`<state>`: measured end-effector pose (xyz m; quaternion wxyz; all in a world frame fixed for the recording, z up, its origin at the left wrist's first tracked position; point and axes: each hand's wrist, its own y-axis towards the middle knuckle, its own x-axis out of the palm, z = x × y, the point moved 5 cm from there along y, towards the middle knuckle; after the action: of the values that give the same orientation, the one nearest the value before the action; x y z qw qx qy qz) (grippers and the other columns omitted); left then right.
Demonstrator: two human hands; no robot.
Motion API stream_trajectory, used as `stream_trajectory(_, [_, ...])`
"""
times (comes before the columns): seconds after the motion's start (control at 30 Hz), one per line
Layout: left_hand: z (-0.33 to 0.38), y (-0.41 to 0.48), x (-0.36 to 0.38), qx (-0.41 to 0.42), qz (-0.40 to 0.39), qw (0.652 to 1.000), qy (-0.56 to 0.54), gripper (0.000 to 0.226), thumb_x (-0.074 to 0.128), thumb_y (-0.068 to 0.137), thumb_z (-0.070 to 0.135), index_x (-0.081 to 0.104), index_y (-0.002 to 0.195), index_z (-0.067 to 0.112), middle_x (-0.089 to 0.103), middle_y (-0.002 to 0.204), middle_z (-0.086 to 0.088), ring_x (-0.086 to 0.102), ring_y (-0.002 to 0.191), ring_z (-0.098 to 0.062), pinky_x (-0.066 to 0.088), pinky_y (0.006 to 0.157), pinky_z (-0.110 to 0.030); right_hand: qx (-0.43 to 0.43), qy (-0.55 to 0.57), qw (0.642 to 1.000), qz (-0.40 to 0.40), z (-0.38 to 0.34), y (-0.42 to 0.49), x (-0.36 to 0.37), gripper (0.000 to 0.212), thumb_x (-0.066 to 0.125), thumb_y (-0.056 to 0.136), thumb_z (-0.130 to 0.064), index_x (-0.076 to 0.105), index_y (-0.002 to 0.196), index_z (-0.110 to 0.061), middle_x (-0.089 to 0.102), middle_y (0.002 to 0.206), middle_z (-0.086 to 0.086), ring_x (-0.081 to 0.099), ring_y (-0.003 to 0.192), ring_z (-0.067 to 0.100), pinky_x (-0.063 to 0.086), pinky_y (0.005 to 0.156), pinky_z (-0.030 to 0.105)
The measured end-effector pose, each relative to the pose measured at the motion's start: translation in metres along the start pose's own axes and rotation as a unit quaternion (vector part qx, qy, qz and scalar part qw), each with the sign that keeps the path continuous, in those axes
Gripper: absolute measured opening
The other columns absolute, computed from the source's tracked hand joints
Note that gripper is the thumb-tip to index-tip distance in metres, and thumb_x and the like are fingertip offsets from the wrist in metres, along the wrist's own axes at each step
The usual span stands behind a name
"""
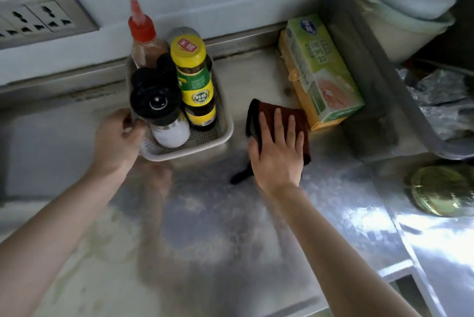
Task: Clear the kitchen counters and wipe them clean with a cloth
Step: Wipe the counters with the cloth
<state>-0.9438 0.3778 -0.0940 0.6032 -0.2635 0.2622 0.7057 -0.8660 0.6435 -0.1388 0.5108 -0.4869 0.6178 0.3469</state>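
Two bare hands are at work on a brushed stainless-steel counter (pixel 218 214), which has a dull sheen and pale blotchy streaks toward its near edge.

Landmark: a shallow, pale, perforated plastic basket (pixel 220 134) with rounded corners, set near the back wall.
- The left hand (pixel 120 137) holds the basket's near-left corner, fingers curled round the rim. I cannot tell whether the base is off the steel.
- Standing in the basket are a clear squeeze bottle with a red nozzle cap (pixel 143 42), a tall yellow-lidded glass jar with a green label (pixel 191 65), and a black-topped grinder with a white body (pixel 156 103).
- Judgement: the load is tall and top-heavy, and the glass is breakable. The thin mesh wall likely flexes. A one-corner hold invites tipping, so a hand under the base or on both long sides would be safer.

Just right of the basket lies a dark red-brown folded cloth (pixel 268 105), flat on the steel.
- The right hand (pixel 278 152) lies on it with palm down and fingers straight and spread. It presses and clasps nothing.
- A black strap trails from the cloth's near edge.
- Judgement: the cloth is soft, limp and light, and it should slide under flat pressure. I cannot tell whether it is damp.

Further right of the basket, beyond the cloth, a green-and-yellow cardboard carton (pixel 320 70) lies on its side. It is not yet cleared.
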Motion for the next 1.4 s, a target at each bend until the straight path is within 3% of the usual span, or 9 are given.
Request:
stream_trajectory(0.17, [-0.012, 0.002, -0.015, 0.010, 0.010, 0.999, -0.035, 0.028, 0.047, 0.070, 0.037, 0.047, 0.063, 0.009, 0.047, 0.048, 0.002, 0.038, 0.042, 0.008, 0.024, 0.043, -0.016, -0.100, -0.021, 0.994, -0.043, -0.043, 0.031, 0.006, 0.054, 0.020, 0.099, -0.046, 0.010, 0.150, -0.031, 0.004, 0.159, 0.002, -0.002, 0.146, 0.030, -0.002, 0.116, 0.044])
stream_trajectory(0.3, [-0.025, 0.007, -0.020, 0.008, 0.029, 0.998, -0.053, 0.033, 0.045, 0.067, 0.042, 0.047, 0.063, 0.010, 0.045, 0.049, -0.002, 0.033, 0.042, 0.001, 0.025, 0.047, -0.029, -0.221, -0.060, 0.971, -0.076, -0.036, 0.053, 0.000, 0.052, 0.019, 0.099, -0.046, 0.009, 0.149, -0.035, 0.004, 0.159, -0.003, -0.002, 0.146, 0.025, -0.001, 0.116, 0.041])
stream_trajectory(0.47, [-0.020, 0.011, -0.029, 0.010, 0.042, 0.997, -0.069, 0.013, 0.045, 0.067, 0.039, 0.052, 0.059, 0.031, 0.053, 0.049, 0.017, 0.035, 0.042, 0.002, 0.025, 0.046, -0.022, -0.078, -0.048, 0.995, -0.042, -0.024, 0.126, -0.006, 0.053, 0.017, 0.099, -0.044, 0.009, 0.150, -0.031, 0.004, 0.159, 0.002, -0.002, 0.146, 0.028, -0.001, 0.116, 0.044])
stream_trajectory(0.53, [-0.007, 0.010, -0.033, 0.022, 0.039, 0.997, -0.067, 0.015, 0.048, 0.068, 0.036, 0.053, 0.056, 0.028, 0.052, 0.049, 0.005, 0.036, 0.042, 0.001, 0.023, 0.043, -0.015, -0.056, -0.047, 0.997, -0.031, -0.031, 0.129, -0.005, 0.053, 0.016, 0.099, -0.044, 0.008, 0.150, -0.030, 0.005, 0.159, 0.003, -0.002, 0.145, 0.030, -0.001, 0.116, 0.045])
stream_trajectory(0.63, [0.005, 0.010, -0.033, 0.035, 0.031, 0.999, -0.015, 0.020, 0.058, 0.081, 0.020, 0.053, 0.066, 0.007, 0.049, 0.055, 0.002, 0.043, 0.045, 0.008, 0.029, 0.045, -0.010, -0.132, -0.057, 0.989, -0.045, -0.036, 0.103, -0.002, 0.053, 0.019, 0.099, -0.044, 0.012, 0.149, -0.031, 0.007, 0.159, 0.002, 0.001, 0.145, 0.030, 0.001, 0.116, 0.045])
stream_trajectory(0.73, [0.008, 0.010, -0.026, 0.033, 0.022, 0.999, -0.031, 0.023, 0.056, 0.085, 0.015, 0.051, 0.064, 0.008, 0.051, 0.052, 0.007, 0.043, 0.046, 0.013, 0.028, 0.045, -0.010, -0.195, -0.065, 0.978, -0.045, -0.023, 0.060, -0.002, 0.055, 0.018, 0.096, -0.048, 0.021, 0.148, -0.032, 0.019, 0.157, 0.002, 0.012, 0.145, 0.031, 0.008, 0.115, 0.046])
stream_trajectory(0.97, [0.023, 0.006, 0.005, 0.021, -0.005, 0.999, -0.042, 0.021, 0.051, 0.078, 0.022, 0.046, 0.061, 0.012, 0.049, 0.062, -0.025, 0.041, 0.047, -0.007, 0.027, 0.047, -0.021, -0.144, -0.082, 0.986, -0.034, 0.033, -0.024, -0.008, 0.054, 0.023, 0.096, -0.051, 0.027, 0.146, -0.031, 0.032, 0.152, 0.002, 0.025, 0.141, 0.033, 0.009, 0.112, 0.042])
stream_trajectory(1.07, [0.031, 0.006, 0.026, 0.022, -0.016, 0.999, -0.045, 0.014, 0.052, 0.078, 0.021, 0.051, 0.069, 0.010, 0.058, 0.069, -0.026, 0.054, 0.067, -0.041, 0.029, 0.046, -0.021, -0.109, -0.076, 0.990, -0.040, 0.057, -0.050, -0.011, 0.055, 0.019, 0.096, -0.055, 0.018, 0.147, -0.034, 0.026, 0.154, -0.002, 0.019, 0.143, 0.029, 0.007, 0.112, 0.042])
stream_trajectory(1.4, [0.062, 0.010, 0.092, 0.008, -0.019, 0.996, -0.085, 0.030, 0.053, 0.078, 0.030, 0.061, 0.078, 0.001, 0.063, 0.072, -0.012, 0.061, 0.073, -0.035, 0.038, 0.057, -0.034, -0.074, -0.080, 0.993, -0.053, 0.084, -0.075, -0.014, 0.055, 0.020, 0.096, -0.057, 0.013, 0.147, -0.040, 0.019, 0.155, -0.005, 0.009, 0.145, 0.025, 0.003, 0.116, 0.042])
